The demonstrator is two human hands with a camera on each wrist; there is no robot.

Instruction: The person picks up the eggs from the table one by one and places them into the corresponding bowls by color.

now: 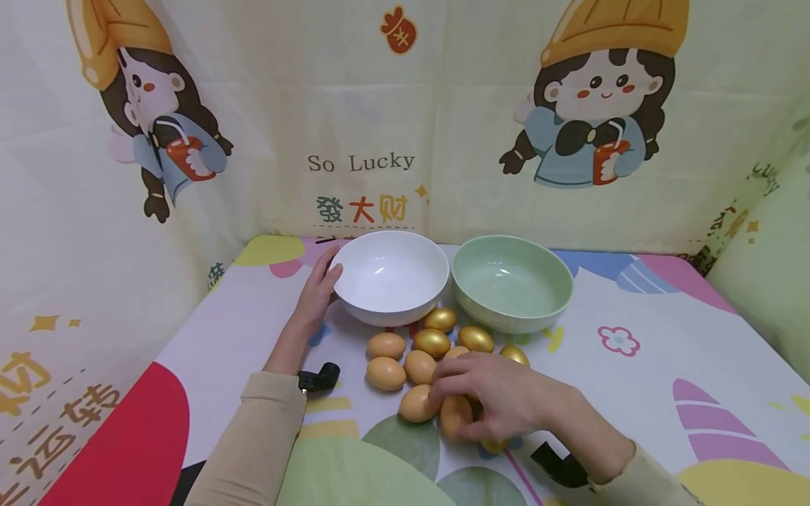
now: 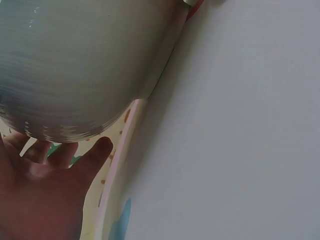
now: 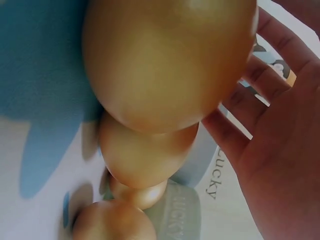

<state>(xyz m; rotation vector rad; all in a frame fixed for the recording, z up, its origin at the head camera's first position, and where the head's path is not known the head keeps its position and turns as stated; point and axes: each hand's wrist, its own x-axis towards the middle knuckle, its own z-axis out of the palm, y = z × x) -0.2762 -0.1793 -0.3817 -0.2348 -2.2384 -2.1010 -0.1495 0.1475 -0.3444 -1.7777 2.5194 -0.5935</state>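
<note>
Left hand (image 1: 311,299) lay against the white bowl (image 1: 380,316), fingers loosely spread, gripping nothing. Before the bowl and rightward sat brown eggs (image 1: 386,374) and gold eggs (image 1: 432,343), seemingly light, smooth and fragile, best pinched gently round the middle. Right hand (image 1: 503,393) arched palm-down over one brown egg (image 1: 453,418), fingers half bent; whether it gripped was unclear.

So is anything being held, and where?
The left hand just touches the white bowl on its left side; whether the right hand grips a brown egg can't be told.
</note>
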